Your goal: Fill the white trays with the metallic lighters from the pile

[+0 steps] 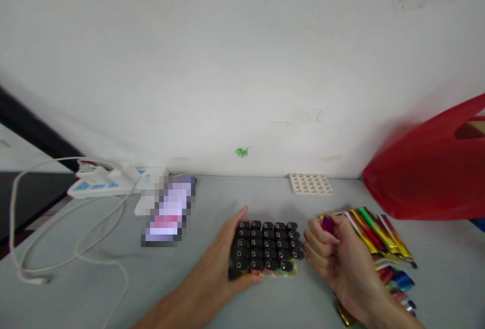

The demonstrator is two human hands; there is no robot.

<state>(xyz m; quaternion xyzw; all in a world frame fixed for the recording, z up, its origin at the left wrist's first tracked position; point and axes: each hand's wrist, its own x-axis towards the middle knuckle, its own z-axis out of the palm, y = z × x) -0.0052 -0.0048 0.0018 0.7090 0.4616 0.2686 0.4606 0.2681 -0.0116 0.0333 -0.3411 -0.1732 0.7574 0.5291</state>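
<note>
My left hand (223,258) grips the left side of a block of black oval-topped pieces (269,243), thumb and fingers around its edge. The pieces stand packed in rows, each with a small light ring on top. A pale, yellowish base edge shows beneath them at the front right. Close to the block's right side, my right hand (333,253) is closed in a fist around a shiny magenta piece (327,224). Only the end of that piece shows between thumb and forefinger; the rest is hidden.
Shiny foil-like strips (379,233) lie right of my right hand, with smaller metallic pieces (401,281) nearer me. A white grid tray (310,184) sits by the wall. A red bag (428,167) stands right. Left are a phone (170,207), a power strip (117,182) and a white cable (79,248).
</note>
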